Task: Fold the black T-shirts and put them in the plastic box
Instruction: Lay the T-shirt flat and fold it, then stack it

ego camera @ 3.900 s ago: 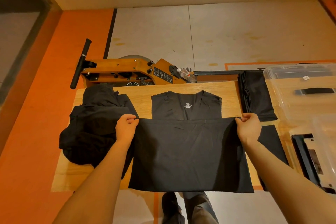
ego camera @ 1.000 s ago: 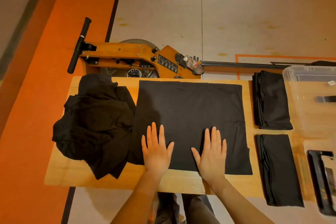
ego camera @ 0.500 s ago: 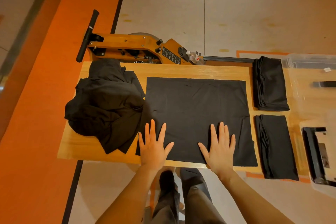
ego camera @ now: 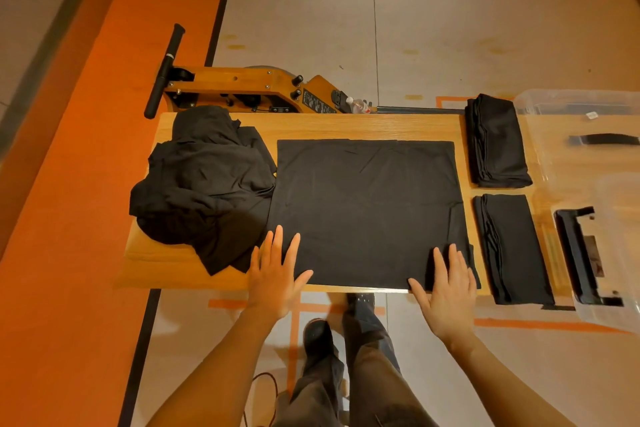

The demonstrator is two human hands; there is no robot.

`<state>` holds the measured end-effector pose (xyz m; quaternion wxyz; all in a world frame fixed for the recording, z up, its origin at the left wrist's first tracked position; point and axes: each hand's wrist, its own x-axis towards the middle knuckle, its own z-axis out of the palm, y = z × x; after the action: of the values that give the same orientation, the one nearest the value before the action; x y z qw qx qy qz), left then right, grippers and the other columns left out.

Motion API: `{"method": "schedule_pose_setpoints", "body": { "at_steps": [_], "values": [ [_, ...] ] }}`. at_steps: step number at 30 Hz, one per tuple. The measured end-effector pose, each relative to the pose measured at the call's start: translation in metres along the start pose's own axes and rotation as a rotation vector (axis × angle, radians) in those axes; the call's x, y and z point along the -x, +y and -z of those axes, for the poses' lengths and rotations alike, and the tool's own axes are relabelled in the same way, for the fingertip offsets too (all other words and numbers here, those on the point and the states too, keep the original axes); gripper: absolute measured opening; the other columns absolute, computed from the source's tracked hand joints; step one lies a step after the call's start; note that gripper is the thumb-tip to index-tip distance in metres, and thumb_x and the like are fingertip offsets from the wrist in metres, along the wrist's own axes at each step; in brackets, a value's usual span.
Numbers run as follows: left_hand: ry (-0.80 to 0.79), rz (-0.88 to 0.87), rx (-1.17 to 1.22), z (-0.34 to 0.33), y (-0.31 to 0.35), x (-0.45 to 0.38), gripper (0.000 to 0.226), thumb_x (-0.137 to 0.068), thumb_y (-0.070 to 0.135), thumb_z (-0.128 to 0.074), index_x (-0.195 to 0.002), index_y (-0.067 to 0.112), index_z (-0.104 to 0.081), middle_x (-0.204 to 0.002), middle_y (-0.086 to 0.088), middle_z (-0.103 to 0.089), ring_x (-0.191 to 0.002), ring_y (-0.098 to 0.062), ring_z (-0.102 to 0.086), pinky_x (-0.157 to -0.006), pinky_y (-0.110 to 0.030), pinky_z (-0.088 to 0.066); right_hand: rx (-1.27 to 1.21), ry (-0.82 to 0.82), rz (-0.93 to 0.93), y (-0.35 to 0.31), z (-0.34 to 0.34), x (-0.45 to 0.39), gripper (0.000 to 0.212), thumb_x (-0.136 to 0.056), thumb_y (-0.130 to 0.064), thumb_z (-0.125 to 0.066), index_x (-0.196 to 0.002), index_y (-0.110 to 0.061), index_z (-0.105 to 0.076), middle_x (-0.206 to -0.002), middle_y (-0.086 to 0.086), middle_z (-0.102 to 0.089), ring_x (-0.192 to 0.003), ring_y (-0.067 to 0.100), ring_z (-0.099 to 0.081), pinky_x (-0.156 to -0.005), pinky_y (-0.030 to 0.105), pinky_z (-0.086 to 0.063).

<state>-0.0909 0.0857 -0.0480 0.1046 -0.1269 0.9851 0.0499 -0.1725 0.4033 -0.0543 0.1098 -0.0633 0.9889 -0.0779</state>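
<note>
A black T-shirt (ego camera: 367, 208), folded in half into a flat rectangle, lies in the middle of the wooden table (ego camera: 346, 125). My left hand (ego camera: 277, 277) lies flat with spread fingers at its near left corner. My right hand (ego camera: 446, 288) lies flat at its near right corner. A heap of unfolded black T-shirts (ego camera: 204, 184) sits at the table's left. Two folded black T-shirts lie at the right, one far (ego camera: 495, 142) and one near (ego camera: 512, 250). The clear plastic box (ego camera: 581, 107) stands at the far right, partly cut off by the frame.
A wooden rowing machine (ego camera: 249, 87) with a black handle stands on the floor behind the table, a plastic bottle (ego camera: 360, 104) on it. A clear lid with a black latch (ego camera: 581, 256) lies at the right. My legs and shoes are below the table's near edge.
The shirt's lower half was folded up over the collar. Since then both hands have slid apart along the near edge, from the middle toward the two near corners.
</note>
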Motion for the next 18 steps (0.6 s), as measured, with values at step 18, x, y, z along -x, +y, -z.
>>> {"method": "schedule_pose_setpoints", "body": {
  "at_steps": [18],
  "values": [
    [0.016, -0.096, 0.168, 0.013, -0.04, 0.008, 0.047, -0.063, 0.036, -0.089, -0.101, 0.013, -0.073, -0.096, -0.009, -0.066, -0.084, -0.026, -0.063, -0.062, -0.033, -0.051, -0.118, -0.043, 0.071, 0.055, 0.024, 0.007, 0.067, -0.083, -0.022, -0.077, -0.142, -0.012, -0.047, -0.139, 0.011, -0.055, -0.127, 0.031, -0.054, -0.105, 0.048, -0.047]
  ]
}}
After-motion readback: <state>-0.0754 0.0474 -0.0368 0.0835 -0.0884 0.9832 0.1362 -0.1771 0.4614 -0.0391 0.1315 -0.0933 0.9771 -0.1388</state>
